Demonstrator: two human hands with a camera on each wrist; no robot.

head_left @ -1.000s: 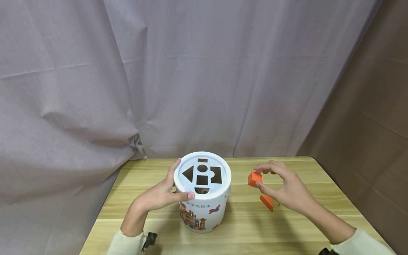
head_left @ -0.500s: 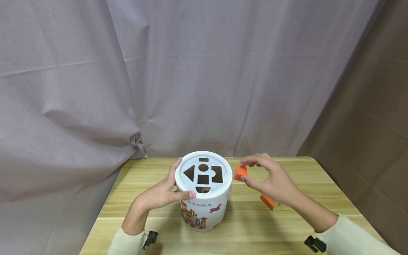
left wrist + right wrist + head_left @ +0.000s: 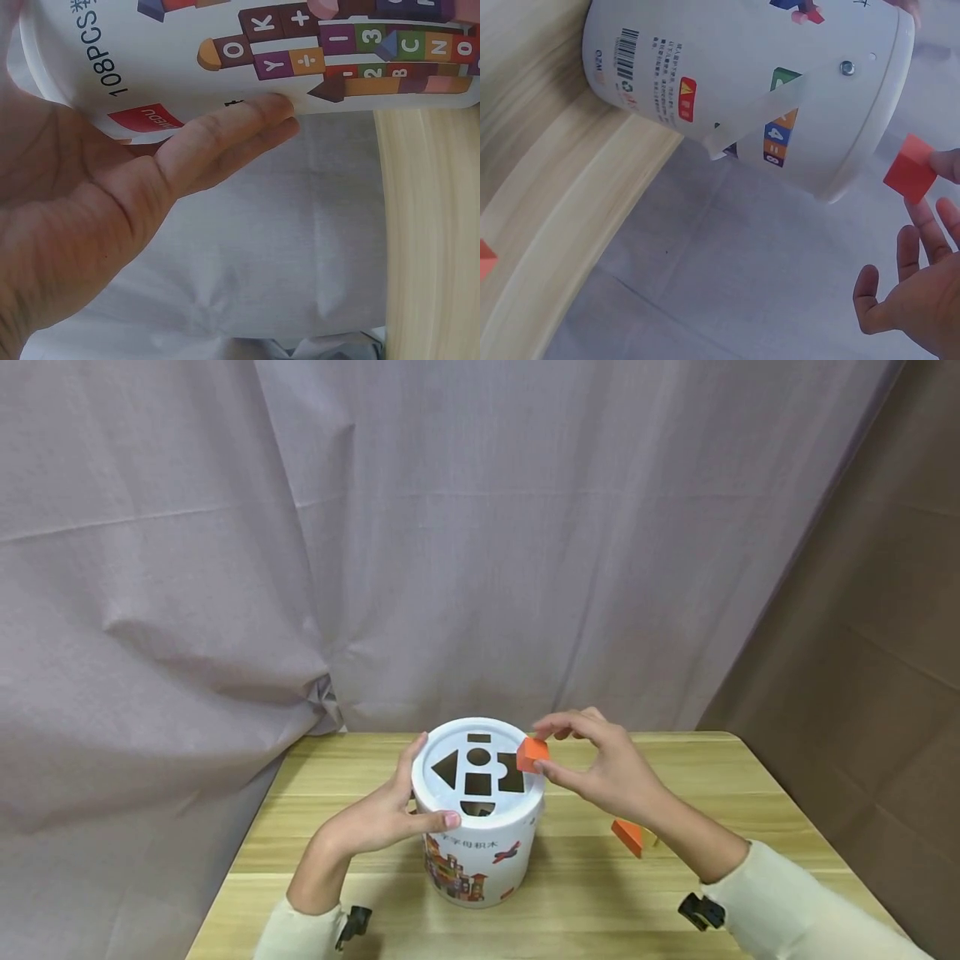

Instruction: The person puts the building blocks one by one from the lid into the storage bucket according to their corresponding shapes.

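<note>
A white shape-sorter bucket [image 3: 480, 852] stands mid-table, its lid [image 3: 447, 797] cut with triangle, circle, square and other holes. My left hand [image 3: 390, 814] grips the bucket's left side, thumb on the front rim; the left wrist view shows its fingers [image 3: 225, 139] lying along the printed wall [image 3: 187, 52]. My right hand [image 3: 592, 760] pinches an orange block [image 3: 532, 753] between thumb and forefinger just above the lid's right edge. In the right wrist view the orange block [image 3: 909, 172] sits at the fingertips beside the bucket [image 3: 742, 82].
A second orange block [image 3: 628, 836] lies on the wooden table [image 3: 600, 902] right of the bucket. A grey curtain [image 3: 375, 543] hangs close behind the table. The table's right edge runs beside a brown wall [image 3: 862, 635].
My right hand has carried the orange block leftward, from over the table right of the bucket to just above the lid's right edge. The left hand has stayed on the bucket.
</note>
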